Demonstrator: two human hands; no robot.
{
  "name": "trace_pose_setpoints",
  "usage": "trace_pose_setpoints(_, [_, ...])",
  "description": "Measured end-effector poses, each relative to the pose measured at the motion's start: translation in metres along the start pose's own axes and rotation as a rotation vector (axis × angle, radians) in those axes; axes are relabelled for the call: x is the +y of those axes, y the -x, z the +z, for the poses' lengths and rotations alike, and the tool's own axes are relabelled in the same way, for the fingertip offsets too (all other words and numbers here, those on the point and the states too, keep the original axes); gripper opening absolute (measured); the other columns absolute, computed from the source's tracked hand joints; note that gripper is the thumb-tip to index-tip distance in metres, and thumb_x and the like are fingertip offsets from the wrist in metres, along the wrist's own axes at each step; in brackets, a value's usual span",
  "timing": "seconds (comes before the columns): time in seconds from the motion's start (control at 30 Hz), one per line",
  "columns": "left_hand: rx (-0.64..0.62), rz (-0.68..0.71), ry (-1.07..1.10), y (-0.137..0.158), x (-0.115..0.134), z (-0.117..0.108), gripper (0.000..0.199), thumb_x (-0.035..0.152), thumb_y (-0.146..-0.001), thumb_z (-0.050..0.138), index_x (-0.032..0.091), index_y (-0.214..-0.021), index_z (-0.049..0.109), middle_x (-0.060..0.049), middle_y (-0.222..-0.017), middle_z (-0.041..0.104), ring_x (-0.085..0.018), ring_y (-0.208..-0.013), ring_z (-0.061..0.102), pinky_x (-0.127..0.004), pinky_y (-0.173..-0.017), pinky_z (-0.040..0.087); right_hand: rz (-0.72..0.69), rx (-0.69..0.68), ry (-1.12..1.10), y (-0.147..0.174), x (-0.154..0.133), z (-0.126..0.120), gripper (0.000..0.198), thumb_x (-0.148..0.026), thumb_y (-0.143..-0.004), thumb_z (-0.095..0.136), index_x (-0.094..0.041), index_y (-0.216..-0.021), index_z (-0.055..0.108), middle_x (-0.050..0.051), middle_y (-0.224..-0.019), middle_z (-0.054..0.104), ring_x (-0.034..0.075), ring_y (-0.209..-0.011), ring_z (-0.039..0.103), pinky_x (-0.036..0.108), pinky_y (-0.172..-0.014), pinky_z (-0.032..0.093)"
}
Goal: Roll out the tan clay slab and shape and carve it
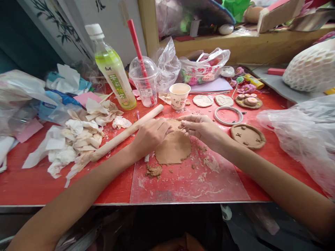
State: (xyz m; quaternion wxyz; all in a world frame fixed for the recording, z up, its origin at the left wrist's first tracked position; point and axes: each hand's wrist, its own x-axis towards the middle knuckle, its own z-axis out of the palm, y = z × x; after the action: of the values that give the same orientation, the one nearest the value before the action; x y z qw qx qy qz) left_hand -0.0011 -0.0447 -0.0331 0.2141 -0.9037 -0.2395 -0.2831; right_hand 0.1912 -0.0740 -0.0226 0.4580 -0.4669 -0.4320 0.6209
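Note:
A flat, rolled-out slab of brown clay (172,150) lies on a clear sheet (188,188) in front of me. My left hand (154,134) is closed over the slab's upper left edge, and whatever its fingertips hold is hidden. Over the upper right of the slab, my right hand (199,128) has thumb and fingers pinched together. A small brown bit that looks like clay shows at its fingertips. Clay crumbs (154,170) sit at the slab's lower left. A wooden rolling pin (128,132) rests diagonally to the left of my left hand.
Behind the hands stand a paper cup (179,94), a lidded plastic cup (143,83) and a bottle (112,69). To the right are a ring (228,115) and a round clay piece (248,136). Crumpled tissues (78,143) pile up at left, plastic bags (303,129) at right.

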Motion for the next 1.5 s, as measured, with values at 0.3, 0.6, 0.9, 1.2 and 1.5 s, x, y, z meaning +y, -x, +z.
trace_pose_setpoints(0.3, [0.006, 0.018, 0.005, 0.000, -0.001, 0.000, 0.024, 0.025, -0.092, 0.043, 0.015, -0.070, 0.049, -0.001, -0.062, 0.054, -0.011, -0.058, 0.049, -0.025, -0.055, 0.038, -0.019, 0.017, -0.042, 0.000, 0.000, 0.002, 0.009, -0.016, -0.078, 0.058, -0.017, -0.087, 0.060, 0.002, -0.077, 0.063, 0.008, -0.067, 0.059, 0.023, -0.070, 0.050])
trace_pose_setpoints(0.6, [-0.027, -0.044, 0.018, -0.001, -0.001, 0.000, 0.016, 0.025, -0.091, 0.045, 0.014, -0.083, 0.054, -0.003, -0.075, 0.059, -0.014, -0.070, 0.055, -0.026, -0.063, 0.044, -0.102, 0.015, 0.068, -0.002, 0.003, -0.002, 0.011, -0.027, -0.079, 0.062, -0.017, -0.079, 0.064, 0.000, -0.071, 0.062, 0.005, -0.060, 0.055, 0.017, -0.059, 0.047])
trace_pose_setpoints(0.9, [0.003, 0.081, 0.166, 0.002, -0.001, -0.002, 0.012, 0.025, -0.091, 0.045, 0.015, -0.091, 0.053, -0.004, -0.082, 0.062, -0.014, -0.082, 0.059, -0.026, -0.073, 0.048, 0.058, -0.269, -0.080, 0.005, 0.005, 0.008, 0.023, -0.018, -0.080, 0.059, -0.019, -0.102, 0.067, 0.005, -0.099, 0.069, 0.011, -0.084, 0.064, 0.026, -0.085, 0.051])
trace_pose_setpoints(1.2, [0.002, 0.033, 0.145, 0.001, -0.001, -0.002, 0.017, 0.030, -0.090, 0.047, 0.015, -0.085, 0.053, -0.003, -0.076, 0.060, -0.014, -0.077, 0.058, -0.026, -0.070, 0.047, 0.018, -0.188, -0.055, 0.004, 0.005, 0.007, 0.016, -0.022, -0.079, 0.061, -0.017, -0.094, 0.067, 0.006, -0.090, 0.069, 0.011, -0.078, 0.063, 0.023, -0.076, 0.052])
trace_pose_setpoints(1.5, [-0.039, 0.020, 0.096, -0.001, 0.001, -0.001, 0.016, 0.025, -0.092, 0.042, 0.014, -0.085, 0.052, -0.003, -0.077, 0.058, -0.013, -0.076, 0.056, -0.026, -0.068, 0.046, -0.195, 0.032, 0.062, 0.000, -0.009, -0.007, 0.017, -0.027, -0.072, 0.067, -0.018, -0.086, 0.065, 0.002, -0.083, 0.064, 0.010, -0.073, 0.059, 0.029, -0.080, 0.049])
